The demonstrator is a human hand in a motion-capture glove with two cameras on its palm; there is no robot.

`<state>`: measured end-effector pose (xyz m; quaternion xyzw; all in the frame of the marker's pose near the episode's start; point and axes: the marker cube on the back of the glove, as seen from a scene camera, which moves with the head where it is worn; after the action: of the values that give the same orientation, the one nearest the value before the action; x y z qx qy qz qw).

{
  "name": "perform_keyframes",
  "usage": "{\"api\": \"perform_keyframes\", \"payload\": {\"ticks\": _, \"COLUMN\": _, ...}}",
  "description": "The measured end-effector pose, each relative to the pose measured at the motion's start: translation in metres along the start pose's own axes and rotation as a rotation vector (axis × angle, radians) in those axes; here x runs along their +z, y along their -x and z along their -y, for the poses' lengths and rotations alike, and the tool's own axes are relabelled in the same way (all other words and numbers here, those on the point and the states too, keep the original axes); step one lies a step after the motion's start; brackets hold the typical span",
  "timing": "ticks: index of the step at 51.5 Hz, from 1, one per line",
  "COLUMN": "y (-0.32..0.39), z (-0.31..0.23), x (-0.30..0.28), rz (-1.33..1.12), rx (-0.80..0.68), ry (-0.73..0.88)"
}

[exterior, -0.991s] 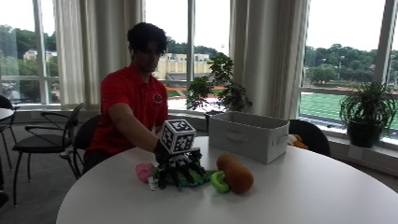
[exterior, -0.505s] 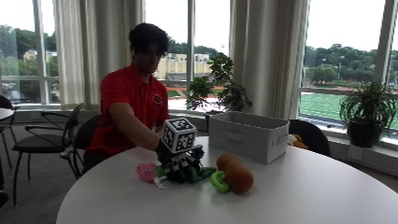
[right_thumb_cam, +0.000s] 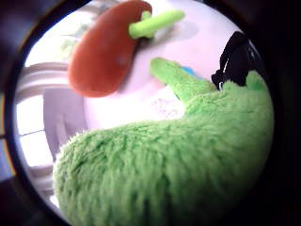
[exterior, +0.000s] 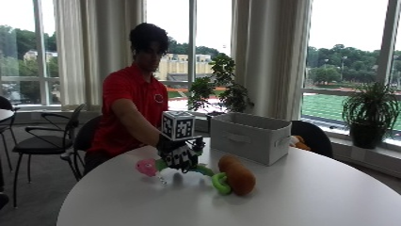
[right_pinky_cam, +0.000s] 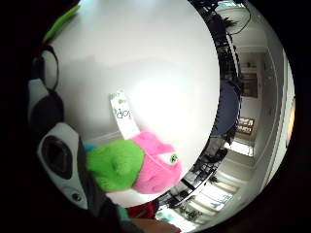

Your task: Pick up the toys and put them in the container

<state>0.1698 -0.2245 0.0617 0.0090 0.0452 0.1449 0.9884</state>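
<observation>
From outside I see the grey fabric container on the round white surface, its inside hidden from me. My right hand curls around a green plush toy with a pink end — an orange plush carrot lies beside it. The little-finger view shows the fuzzy pink-and-green toy with its white tag. The thumb view fills with green fur — the carrot rests nearby.
</observation>
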Motion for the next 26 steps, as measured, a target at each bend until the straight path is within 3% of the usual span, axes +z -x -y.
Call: {"api": "perform_keyframes", "payload": {"ticks": 26, "y": 0.034, "z": -0.034, "x": -0.141, "rz": 0.035, "rx": -0.058, "ry": -0.199}}
